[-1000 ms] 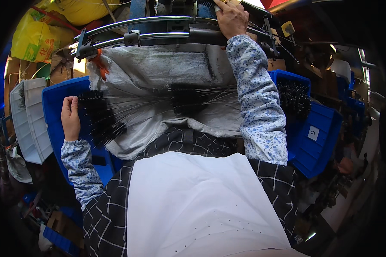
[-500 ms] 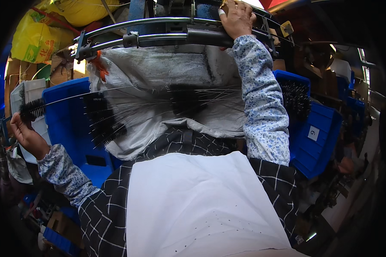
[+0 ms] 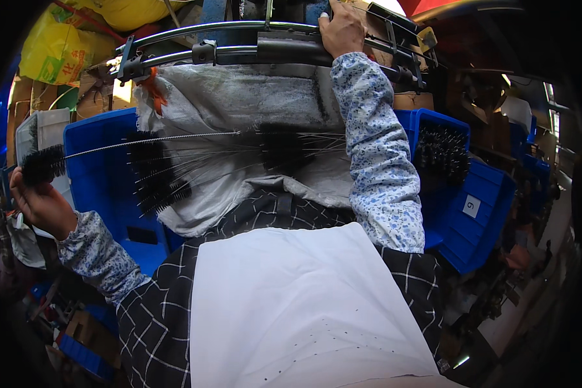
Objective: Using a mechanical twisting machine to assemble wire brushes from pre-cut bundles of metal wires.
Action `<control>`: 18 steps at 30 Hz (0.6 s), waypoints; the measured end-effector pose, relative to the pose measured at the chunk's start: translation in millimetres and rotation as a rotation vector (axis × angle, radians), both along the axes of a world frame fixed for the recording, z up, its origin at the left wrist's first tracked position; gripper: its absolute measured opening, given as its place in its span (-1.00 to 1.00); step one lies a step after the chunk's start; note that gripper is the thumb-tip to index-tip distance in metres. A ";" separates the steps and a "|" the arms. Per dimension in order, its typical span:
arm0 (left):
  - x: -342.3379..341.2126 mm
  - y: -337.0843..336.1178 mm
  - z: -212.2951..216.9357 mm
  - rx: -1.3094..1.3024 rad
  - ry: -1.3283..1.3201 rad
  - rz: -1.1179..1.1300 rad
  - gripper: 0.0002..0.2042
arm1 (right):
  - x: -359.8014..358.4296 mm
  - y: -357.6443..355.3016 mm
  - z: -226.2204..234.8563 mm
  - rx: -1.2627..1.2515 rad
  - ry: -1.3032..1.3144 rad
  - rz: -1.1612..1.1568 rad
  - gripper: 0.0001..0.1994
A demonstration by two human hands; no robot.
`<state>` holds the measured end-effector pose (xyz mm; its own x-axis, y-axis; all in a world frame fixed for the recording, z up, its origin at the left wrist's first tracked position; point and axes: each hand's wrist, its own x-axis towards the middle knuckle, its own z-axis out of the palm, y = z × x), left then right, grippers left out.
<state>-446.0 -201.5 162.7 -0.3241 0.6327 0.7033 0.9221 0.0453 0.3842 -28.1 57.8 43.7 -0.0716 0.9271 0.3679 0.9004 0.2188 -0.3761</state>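
At the far left, my left hand (image 3: 42, 204) is closed on the bristled end of a black wire brush (image 3: 42, 165). Its long, thin wire stem runs rightward over my lap. At the upper right, my right hand (image 3: 343, 31) reaches onto a machine with metal rails (image 3: 233, 55); its fingers curl over the far side, and what they grip is hidden. More wire brushes (image 3: 155, 171) lie across a greyish-white cloth (image 3: 200, 97) on my lap. Another cluster of black bristles (image 3: 283, 149) sits at the middle of that cloth.
A blue bin (image 3: 87, 155) stands at my left. On the right, another blue bin (image 3: 404, 126) holds many black brushes (image 3: 443, 155), with a blue crate (image 3: 482, 216) beside it. Yellow bags (image 3: 61, 48) lie at the upper left.
My right hand and forearm have shifted left along the machine. The left hand keeps the brush and has moved slightly left; the brush stem looks thicker and twisted now.
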 end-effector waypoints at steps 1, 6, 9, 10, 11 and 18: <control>-6.4 -1.3 -1.8 0.121 -0.483 -0.128 -0.73 | -3.3 -1.1 1.4 -0.014 -0.016 -0.007 -0.63; 8.0 -3.1 5.7 -0.079 0.466 0.099 -0.76 | -24.1 -4.9 4.4 -0.038 -0.013 -0.014 -0.62; 14.3 0.0 7.2 -0.083 0.486 0.118 -0.77 | -41.2 -7.3 3.9 -0.003 -0.024 -0.008 -0.63; 16.7 2.3 7.8 -0.094 0.491 0.118 -0.77 | -47.3 -8.5 5.8 -0.005 -0.063 -0.013 -0.64; 18.1 5.2 6.3 -0.089 0.484 0.116 -0.77 | -52.6 -7.3 2.5 0.008 -0.083 -0.016 -0.64; 31.9 13.4 -1.8 -0.044 0.336 0.102 -0.79 | -46.8 -4.7 3.4 -0.056 -0.131 -0.032 -0.62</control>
<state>-414.1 -188.0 160.9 -0.1425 0.6414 0.7539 0.9866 0.1534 0.0561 -74.9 53.1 47.1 -0.0854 0.9486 0.3046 0.9488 0.1708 -0.2658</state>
